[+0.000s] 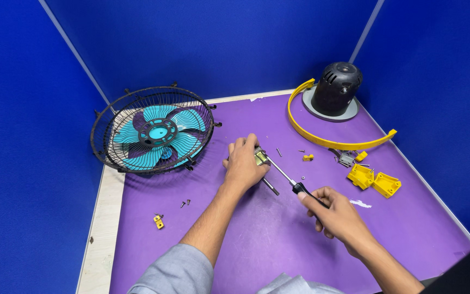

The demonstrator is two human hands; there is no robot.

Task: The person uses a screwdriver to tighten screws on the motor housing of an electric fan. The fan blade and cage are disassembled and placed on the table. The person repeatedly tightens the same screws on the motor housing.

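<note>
Left hand (244,163) is clamping a small brass-coloured metal motor part with a steel shaft (263,159) against the purple table mat (278,234), mid-table. Right hand (337,216) is gripping a black-handled screwdriver (292,182), tip sitting on the part. Black wire fan cage with teal blades (153,130) is lying to the left.

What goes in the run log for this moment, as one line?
left hand: grips small metal motor part | right hand: holds screwdriver, tip at part | fan cage with blue blades: back left | surface: purple table

Left hand (244,163) curled palm-down, forearm outstretched; right hand (337,215) clenched in a grip, wrist angled inward.
</note>
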